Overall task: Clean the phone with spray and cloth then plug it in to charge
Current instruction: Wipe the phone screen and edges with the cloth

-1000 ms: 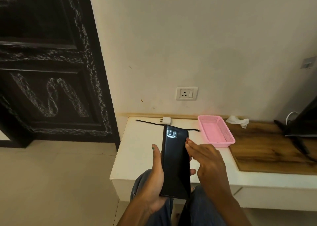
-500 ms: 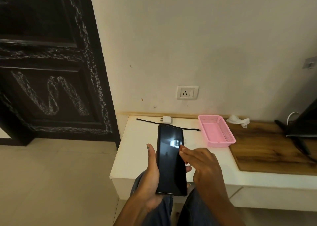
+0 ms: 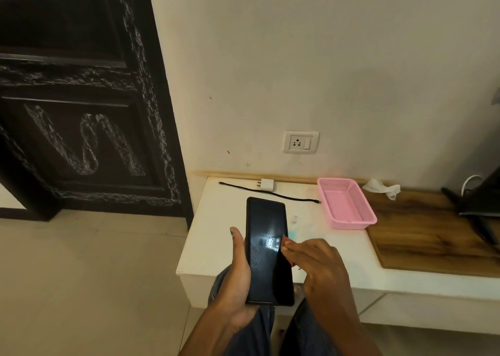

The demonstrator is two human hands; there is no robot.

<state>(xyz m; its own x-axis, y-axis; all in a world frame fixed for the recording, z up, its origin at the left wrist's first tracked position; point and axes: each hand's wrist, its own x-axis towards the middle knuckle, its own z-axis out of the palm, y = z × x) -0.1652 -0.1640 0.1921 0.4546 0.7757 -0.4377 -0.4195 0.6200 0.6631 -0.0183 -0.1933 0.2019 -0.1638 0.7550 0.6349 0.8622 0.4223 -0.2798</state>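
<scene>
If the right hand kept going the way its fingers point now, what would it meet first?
The right hand points left at the phone that the left hand grips; its fingertips seem already at the screen's right edge, though depth is unclear.

A home room: carved dark door (image 3: 81, 107), wall socket (image 3: 301, 142), tiled floor (image 3: 89, 274)

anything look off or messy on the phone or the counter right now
Small droplets or smears dot the phone screen near the left hand. A crumpled white cloth lies behind the pink basket. Nothing looks damaged.
</scene>
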